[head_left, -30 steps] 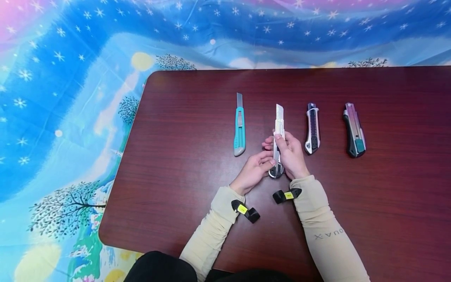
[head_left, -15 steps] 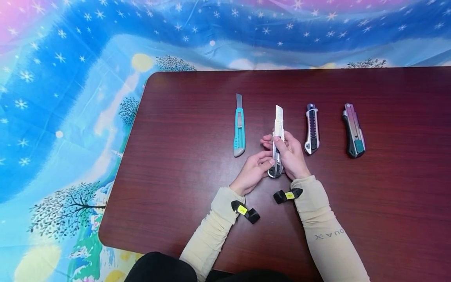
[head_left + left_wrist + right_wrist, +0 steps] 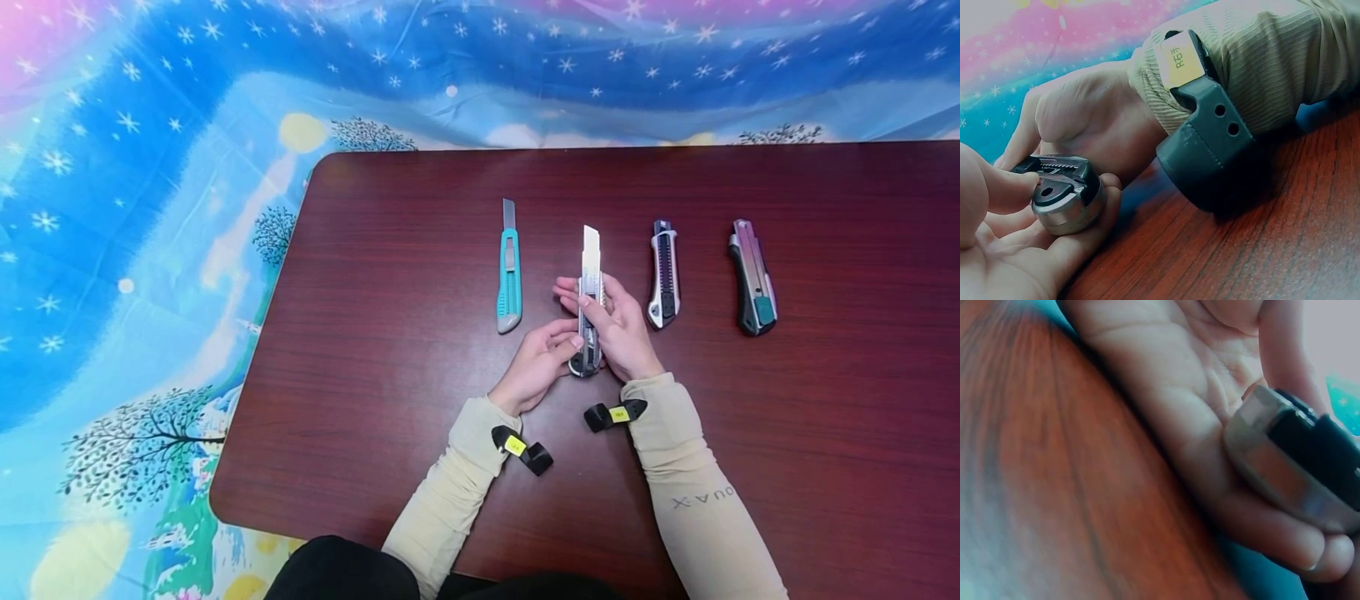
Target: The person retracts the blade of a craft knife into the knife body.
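A silver and black utility knife point(image 3: 590, 268), its blade out and pointing away from me, is held between both hands above the table. My right hand point(image 3: 626, 332) grips it around the middle, with the thumb on its upper face near the slider. Lower down, my left hand point(image 3: 534, 364) pinches the rounded butt end with the thumb on top. That metal-rimmed butt of the knife point(image 3: 1067, 209) shows close up in the left wrist view, the left thumb pressing beside it. In the right wrist view, fingers curl under the knife point(image 3: 1291, 472); its blade is out of sight there.
Left of the hands lies a turquoise utility knife point(image 3: 510, 279) with its blade out. To the right lie a white and black utility knife point(image 3: 665, 275) and a larger black and green one point(image 3: 756, 283). All are on the dark wooden table point(image 3: 375, 400).
The right thumb has slid slightly down the knife, toward its butt. The knife has shifted a little left and toward me, and turned to show more of its face. The left hand stays almost still.
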Demonstrator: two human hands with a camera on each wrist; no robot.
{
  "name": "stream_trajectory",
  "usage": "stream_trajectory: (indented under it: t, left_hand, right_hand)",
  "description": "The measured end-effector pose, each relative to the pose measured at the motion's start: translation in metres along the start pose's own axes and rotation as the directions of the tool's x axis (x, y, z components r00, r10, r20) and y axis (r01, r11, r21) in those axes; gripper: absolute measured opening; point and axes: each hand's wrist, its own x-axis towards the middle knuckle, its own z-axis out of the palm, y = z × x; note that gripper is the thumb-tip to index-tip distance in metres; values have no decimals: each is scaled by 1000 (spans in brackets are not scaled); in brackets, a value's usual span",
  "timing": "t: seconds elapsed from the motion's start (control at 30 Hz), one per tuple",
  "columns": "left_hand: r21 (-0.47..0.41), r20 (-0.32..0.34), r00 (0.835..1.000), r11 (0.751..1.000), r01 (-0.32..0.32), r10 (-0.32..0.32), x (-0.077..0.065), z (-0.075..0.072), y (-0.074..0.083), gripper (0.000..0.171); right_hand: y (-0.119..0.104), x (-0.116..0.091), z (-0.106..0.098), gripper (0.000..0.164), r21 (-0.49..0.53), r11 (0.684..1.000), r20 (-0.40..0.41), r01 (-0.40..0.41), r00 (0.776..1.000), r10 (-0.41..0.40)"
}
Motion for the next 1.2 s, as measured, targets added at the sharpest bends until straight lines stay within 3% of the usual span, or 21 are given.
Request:
stream_trajectory:
  t: [0.47,0.77,0.93,1.1,1.2]
  left_hand:
    - [-14,7,1000,1000,-7,7,-1,-1,1,35]
    - [20,123,992,1000,-16,13,-1,-5,1,34]
    - [26,148,988,999,-35,31,-1,-4,1,33]
    - [21,157,987,999,-48,45,-1,-3,2,35]
    - [15,147,988,999,-51,48,-1,-2,2,35]
  right_hand:
    - [-2,1,-1,42,4,1000,42,-5,999,5]
    - [-6,0,-4,42,58,998,17,-19,1000,18]
    - [-5,0,-10,48,75,991,-10,-112,994,113]
    - [-3,1,-13,62,4,967,-44,-255,966,255]
    - [-1,2,-13,64,-20,956,-75,-294,954,291]
